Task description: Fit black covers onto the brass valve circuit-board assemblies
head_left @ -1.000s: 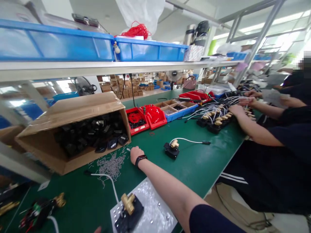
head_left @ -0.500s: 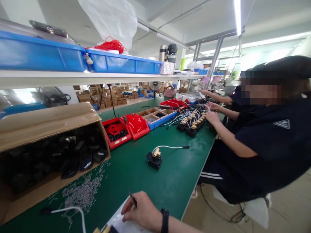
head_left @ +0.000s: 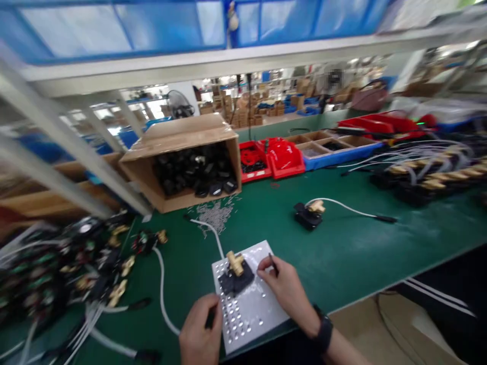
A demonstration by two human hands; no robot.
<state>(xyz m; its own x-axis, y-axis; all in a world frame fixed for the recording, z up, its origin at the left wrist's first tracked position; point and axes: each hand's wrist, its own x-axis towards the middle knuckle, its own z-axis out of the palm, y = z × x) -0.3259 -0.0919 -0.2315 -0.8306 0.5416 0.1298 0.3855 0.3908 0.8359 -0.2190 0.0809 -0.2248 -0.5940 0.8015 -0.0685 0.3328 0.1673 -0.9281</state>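
A white plate (head_left: 274, 304) with rows of small shiny dots lies at the table's near edge. On its upper part sits a black housing (head_left: 243, 284) with a brass fitting (head_left: 236, 263) on top. My right hand (head_left: 283, 284) is over the plate's right side, just right of the housing, fingers pinched on a slim dark tool (head_left: 273, 264). At the plate's left edge is my left hand (head_left: 201, 329), its thumb and fingers curled together; what they hold, if anything, is hidden. A white cable (head_left: 211, 230) with a black end runs up from behind the housing.
A cardboard box (head_left: 178, 132) of black parts stands behind scattered small pins (head_left: 218, 215). Brass-fitted assemblies (head_left: 102, 268) are heaped left. Another housing (head_left: 307, 218) lies right. Red bins (head_left: 283, 157) and a blue divided tray (head_left: 342, 154) line the back under a shelf (head_left: 213, 68).
The view has swung left and down, bringing my left hand, the whole plate and the left heap into sight. My right hand still pinches the dark tool.
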